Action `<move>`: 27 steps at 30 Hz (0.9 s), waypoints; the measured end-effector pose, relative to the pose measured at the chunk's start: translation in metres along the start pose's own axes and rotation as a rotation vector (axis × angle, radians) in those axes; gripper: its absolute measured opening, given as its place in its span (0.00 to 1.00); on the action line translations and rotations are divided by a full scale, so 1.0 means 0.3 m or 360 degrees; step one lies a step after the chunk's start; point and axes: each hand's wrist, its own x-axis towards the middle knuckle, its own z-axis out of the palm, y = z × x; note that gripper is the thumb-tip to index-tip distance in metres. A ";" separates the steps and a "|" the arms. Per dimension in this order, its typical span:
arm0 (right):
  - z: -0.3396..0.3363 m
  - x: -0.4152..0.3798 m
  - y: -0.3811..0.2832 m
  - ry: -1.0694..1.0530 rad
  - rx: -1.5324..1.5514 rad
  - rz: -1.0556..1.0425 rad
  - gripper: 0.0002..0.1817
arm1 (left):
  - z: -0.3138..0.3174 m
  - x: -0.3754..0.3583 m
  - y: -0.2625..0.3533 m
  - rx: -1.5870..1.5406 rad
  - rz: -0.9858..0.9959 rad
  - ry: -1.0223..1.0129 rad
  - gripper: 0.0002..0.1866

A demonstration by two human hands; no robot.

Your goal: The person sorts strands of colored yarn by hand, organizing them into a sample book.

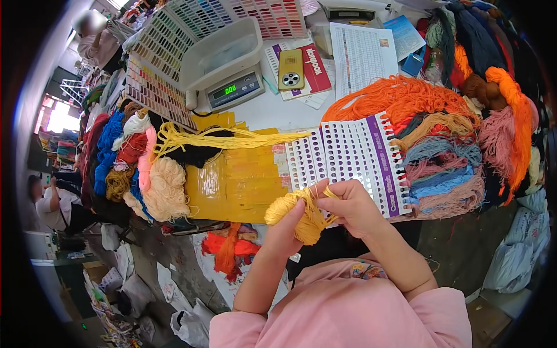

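A bundled skein of yellow embroidery thread (299,216) is held in front of my body, over the table's near edge. My left hand (288,227) is closed round its left side, the thumb pressing on top. Fingers of my right hand (351,204) pinch a few yellow strands at the skein's upper right end. Just beyond my hands lie white hole-punched thread cards (339,165), one with a purple band (382,165). Loose long yellow strands (232,139) stretch across a board covered in yellow tape (238,180), their right end resting on the cards.
Piled yarn hanks (156,180) flank the board on the left, and an orange heap (400,104) with others lies right. Behind stand a scale (235,90) bearing a plastic tub (223,55), colour charts (174,40), a phone (291,69) and a notebook (316,69). Two people are at far left.
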 end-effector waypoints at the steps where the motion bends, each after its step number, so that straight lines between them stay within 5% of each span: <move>1: 0.000 0.000 0.000 0.0005 0.0007 -0.0003 0.08 | -0.004 0.001 0.001 -0.0034 0.0002 -0.0022 0.23; 11: -0.041 0.006 0.011 -0.0092 0.0460 -0.0012 0.04 | -0.025 0.032 0.010 -0.0124 0.0028 0.0551 0.12; 13: -0.084 -0.026 -0.015 -0.0066 0.0267 0.0015 0.03 | -0.105 0.000 0.054 -0.0237 0.0163 0.0537 0.07; 14: -0.117 -0.035 -0.040 0.0110 0.0094 -0.0233 0.03 | -0.169 -0.027 0.085 -0.0297 0.0231 0.0538 0.07; 16: -0.179 -0.057 -0.135 0.0420 0.0130 -0.0508 0.03 | -0.401 -0.085 0.144 -0.1150 0.0456 -0.0037 0.10; 17: -0.206 -0.078 -0.193 0.0561 0.0345 -0.0546 0.02 | -0.490 -0.144 0.192 -0.1579 0.0488 0.0203 0.11; 19: -0.306 -0.124 -0.261 0.0135 0.0955 -0.0650 0.02 | -0.803 -0.320 0.220 -0.1600 0.0818 0.0530 0.12; 20: -0.377 -0.143 -0.300 0.0039 0.0829 -0.0727 0.02 | -0.976 -0.451 0.235 -0.1483 0.0835 0.0755 0.11; 21: -0.470 -0.163 -0.342 -0.0057 0.0703 -0.0801 0.03 | -1.113 -0.537 0.253 -0.1138 0.1127 0.1751 0.09; 23: -0.795 -0.236 -0.497 0.0464 0.0734 -0.0971 0.04 | -1.369 -0.792 0.282 -0.0787 0.1139 0.2182 0.06; 25: -1.030 -0.367 -0.677 0.0627 -0.0316 -0.1574 0.05 | -1.581 -0.985 0.335 -0.0497 0.1205 0.1725 0.11; 26: -1.023 -0.365 -0.728 0.0779 -0.0231 -0.1643 0.06 | -1.657 -1.031 0.364 -0.0382 0.1179 0.1386 0.15; 27: -1.008 -0.354 -0.776 0.0925 -0.0146 -0.1709 0.07 | -1.511 -0.900 0.358 -0.0250 0.1075 0.1338 0.12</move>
